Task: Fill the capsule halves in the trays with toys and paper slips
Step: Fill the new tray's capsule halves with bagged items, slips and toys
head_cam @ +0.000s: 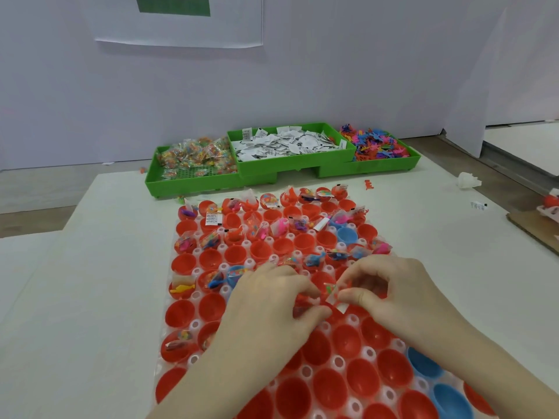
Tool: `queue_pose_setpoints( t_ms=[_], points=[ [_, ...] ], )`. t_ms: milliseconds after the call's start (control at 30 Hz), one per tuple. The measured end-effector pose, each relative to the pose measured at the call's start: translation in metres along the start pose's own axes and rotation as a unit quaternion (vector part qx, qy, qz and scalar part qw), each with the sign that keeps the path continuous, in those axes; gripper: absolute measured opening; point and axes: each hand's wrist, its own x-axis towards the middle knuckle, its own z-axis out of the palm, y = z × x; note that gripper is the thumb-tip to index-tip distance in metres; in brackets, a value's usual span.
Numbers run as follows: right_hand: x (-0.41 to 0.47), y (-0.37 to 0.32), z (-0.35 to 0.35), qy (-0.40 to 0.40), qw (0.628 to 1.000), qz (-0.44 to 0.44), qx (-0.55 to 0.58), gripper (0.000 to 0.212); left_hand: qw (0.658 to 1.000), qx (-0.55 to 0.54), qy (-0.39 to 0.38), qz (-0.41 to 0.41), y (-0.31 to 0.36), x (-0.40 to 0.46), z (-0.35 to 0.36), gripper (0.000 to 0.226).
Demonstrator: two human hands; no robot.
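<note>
Fingers of the right hand pinch a paper slip over a red capsule half, the left hand pinching a toy packet alongside; tucking both in looks next.

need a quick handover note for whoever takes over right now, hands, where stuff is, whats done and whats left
Left hand pinches a small toy; right hand pinches a paper slip, both over a mid-tray capsule half.
Supplies at the back in green bins: bagged toys, slips, loose toys.
Done: many halves in the far rows of the capsule tray hold toys and slips.
Left: scattered empty halves there and nearly all near rows.
</note>
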Motion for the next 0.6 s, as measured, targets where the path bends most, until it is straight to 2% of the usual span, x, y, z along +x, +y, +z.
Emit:
queue_pose_setpoints(
  t_ms=[133, 300, 367, 500, 600],
  points=[
    [-0.002, 0.005, 0.003, -0.027, 0.996, -0.031, -0.076, 0.011, 0.999, 0.036, -0.003, 0.033, -0.001, -0.002, 0.005, 0.029],
    [0.000, -0.003, -0.003, -0.103, 0.975, -0.096, -0.170, 0.010, 0.995, 0.082, -0.013, 0.048, -0.001, 0.000, 0.005, 0.017],
    [0.000, -0.007, 0.000, -0.113, 0.965, -0.111, -0.209, 0.011, 0.993, 0.097, 0.006, 0.066, -0.001, -0.001, 0.007, 0.011],
    [0.009, -0.018, 0.004, -0.146, 0.958, -0.051, -0.240, 0.020, 0.991, 0.103, 0.013, 0.085, -0.004, -0.004, 0.010, 0.028],
    [0.020, -0.026, 0.003, -0.191, 0.944, 0.010, -0.269, 0.019, 0.983, 0.141, 0.002, 0.114, -0.003, -0.004, 0.009, 0.035]
  ],
)
